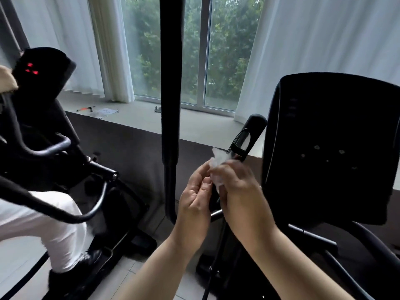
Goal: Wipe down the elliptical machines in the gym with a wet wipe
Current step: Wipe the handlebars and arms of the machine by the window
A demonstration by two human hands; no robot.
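Well left of the fingers, another person [43, 224] rides the neighbouring elliptical [41, 98]. Just left of them rises the near machine's upright swing arm [171, 105]. The left hand [195, 204] pinches the edge of the wet wipe [218, 167], probably to spread it. The right hand [240, 191], fingers curled, bunches it against the pulse-sensor grip [244, 139], seemingly ready to rub. The console [333, 144] stands right of them. Two ellipticals, two working hands, one wipe.

The pale tiled floor [17, 252] carries the left elliptical machine [65, 161] and the right elliptical machine [329, 148].
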